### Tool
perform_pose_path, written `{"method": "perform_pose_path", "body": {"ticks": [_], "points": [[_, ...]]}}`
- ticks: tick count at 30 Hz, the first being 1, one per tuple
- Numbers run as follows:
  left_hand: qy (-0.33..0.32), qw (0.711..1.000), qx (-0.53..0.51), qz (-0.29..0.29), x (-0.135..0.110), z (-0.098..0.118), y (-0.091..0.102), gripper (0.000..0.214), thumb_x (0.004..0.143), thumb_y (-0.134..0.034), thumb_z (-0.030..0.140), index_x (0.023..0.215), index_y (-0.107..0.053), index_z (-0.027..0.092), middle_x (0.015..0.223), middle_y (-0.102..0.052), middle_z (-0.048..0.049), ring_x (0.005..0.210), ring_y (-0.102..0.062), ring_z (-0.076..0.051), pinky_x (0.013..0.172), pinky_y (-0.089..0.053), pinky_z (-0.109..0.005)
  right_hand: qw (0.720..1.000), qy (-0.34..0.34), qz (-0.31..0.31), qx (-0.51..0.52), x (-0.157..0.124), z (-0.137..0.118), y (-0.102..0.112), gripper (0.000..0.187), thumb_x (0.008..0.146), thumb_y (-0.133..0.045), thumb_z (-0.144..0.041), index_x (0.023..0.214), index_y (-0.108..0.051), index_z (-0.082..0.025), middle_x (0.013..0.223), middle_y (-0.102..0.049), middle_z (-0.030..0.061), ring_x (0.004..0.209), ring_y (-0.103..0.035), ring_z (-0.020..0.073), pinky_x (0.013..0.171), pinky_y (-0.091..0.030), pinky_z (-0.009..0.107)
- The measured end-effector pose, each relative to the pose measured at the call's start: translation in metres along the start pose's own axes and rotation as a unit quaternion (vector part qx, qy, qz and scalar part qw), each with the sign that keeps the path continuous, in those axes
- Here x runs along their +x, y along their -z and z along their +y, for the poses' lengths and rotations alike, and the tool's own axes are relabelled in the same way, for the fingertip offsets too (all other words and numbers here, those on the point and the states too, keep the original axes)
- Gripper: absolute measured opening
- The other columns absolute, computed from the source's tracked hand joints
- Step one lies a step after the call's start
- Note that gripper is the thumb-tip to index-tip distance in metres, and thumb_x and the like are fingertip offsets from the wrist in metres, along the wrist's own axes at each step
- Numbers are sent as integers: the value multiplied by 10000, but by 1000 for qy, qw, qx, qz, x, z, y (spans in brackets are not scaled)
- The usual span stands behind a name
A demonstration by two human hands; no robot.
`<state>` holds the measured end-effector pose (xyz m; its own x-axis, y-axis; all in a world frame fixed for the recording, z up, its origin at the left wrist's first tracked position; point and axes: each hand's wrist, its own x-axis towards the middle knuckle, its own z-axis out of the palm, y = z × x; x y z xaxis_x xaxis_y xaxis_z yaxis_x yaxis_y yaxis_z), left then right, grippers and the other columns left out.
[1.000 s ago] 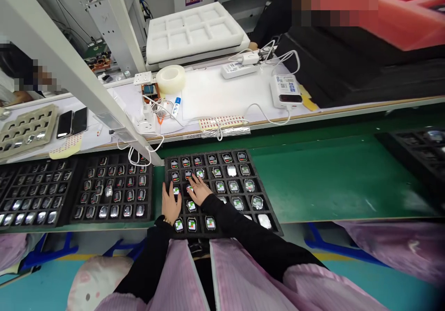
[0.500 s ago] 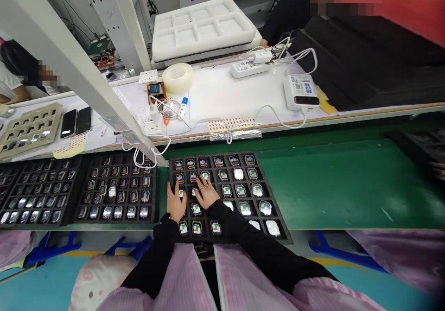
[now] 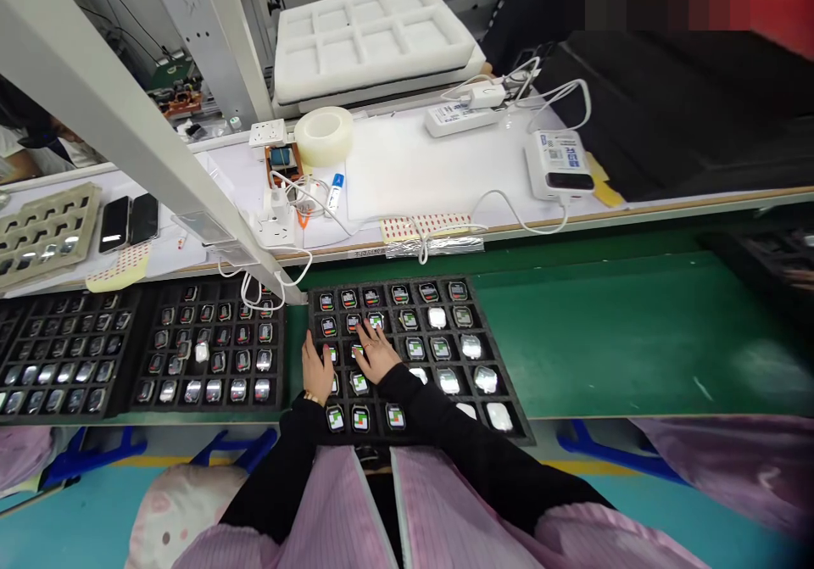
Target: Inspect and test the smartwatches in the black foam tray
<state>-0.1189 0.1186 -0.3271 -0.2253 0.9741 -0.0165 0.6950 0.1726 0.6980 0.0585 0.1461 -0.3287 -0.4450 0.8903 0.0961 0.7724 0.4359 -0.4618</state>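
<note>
From the head view, my left hand (image 3: 316,369) lies flat, fingers spread, on the near-left cells of the black tray (image 3: 502,382) on the green surface (image 3: 610,331). My right hand (image 3: 376,354) rests beside it, fingers loosely spread, fingertips on the lit watch modules (image 3: 354,323) in the second row; it pinches nothing.

I judge I am pressing through screens, cell by cell. The next touch calls for landing squarely on one face without nudging its neighbours.

The tray's long axis runs left to right along the belt; the modules lie face up.
</note>
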Motion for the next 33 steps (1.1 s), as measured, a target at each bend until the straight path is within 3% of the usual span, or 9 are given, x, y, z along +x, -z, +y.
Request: {"method": "perform_pose_path", "body": {"ticks": [4, 10, 17, 21, 25, 30, 33], "points": [[2, 999, -37, 5, 3, -15, 1, 507, 994, -244, 347, 1455, -276, 138, 1437, -390, -173, 1352, -363, -251, 1134, -315, -453, 999, -10, -36, -7, 2, -1, -1, 593, 957, -342, -301, 1403, -365, 89, 1354, -481, 230, 1410, -214, 307, 1161, -201, 532], [-4, 998, -58, 4, 5, -28, 2, 478, 993, -220, 319, 1414, -370, 147, 1414, -437, -149, 1336, -389, -230, 1145, -315, -438, 1000, -1, -23, 9, 3, 4, -2, 592, 960, -341, -288, 1438, -317, 61, 1374, -468, 215, 1419, -188, 297, 1160, -209, 529], [-3, 999, -54, 6, 6, -32, -1, 477, 990, -225, 318, 1382, -412, 120, 1396, -452, -160, 1322, -398, -244, 1145, -315, -456, 999, -24, 15, 17, 46, 16, 4, 632, 939, -322, -263, 1483, -214, 40, 1430, -405, 198, 1424, -173, 293, 1166, -198, 530], [-6, 999, -53, 6, 6, -33, 0, 473, 990, -231, 329, 1364, -433, 123, 1370, -472, -161, 1305, -416, -242, 1130, -338, -445, 999, -40, -15, 4, 64, 18, 2, 647, 928, -322, -280, 1455, -247, 86, 1438, -379, 221, 1422, -168, 315, 1170, -181, 526], [-9, 998, -54, 11, 6, -35, -1, 470, 990, -237, 334, 1350, -448, 119, 1347, -488, -166, 1293, -428, -245, 1123, -346, -447, 999, -38, -34, -5, 71, 13, -2, 621, 882, -372, -241, 1365, -370, 150, 1359, -454, 274, 1400, -215, 356, 1169, -149, 546], [-11, 998, -54, 14, 6, -35, -1, 460, 989, -241, 330, 1341, -458, 130, 1326, -503, -164, 1277, -445, -247, 1110, -364, -451, 1000, -5, -28, -4, 80, -4, -7, 653, 876, -380, -240, 1432, -300, 93, 1430, -397, 211, 1428, -153, 295, 1187, -133, 505], [-13, 998, -51, 16, 6, -35, -1, 462, 987, -242, 328, 1330, -468, 117, 1317, -507, -173, 1272, -448, -251, 1108, -366, -456, 999, 6, -41, 0, 86, -13, -11, 668, 872, -389, -239, 1435, -282, 105, 1440, -378, 220, 1431, -138, 291, 1186, -137, 496]]}}
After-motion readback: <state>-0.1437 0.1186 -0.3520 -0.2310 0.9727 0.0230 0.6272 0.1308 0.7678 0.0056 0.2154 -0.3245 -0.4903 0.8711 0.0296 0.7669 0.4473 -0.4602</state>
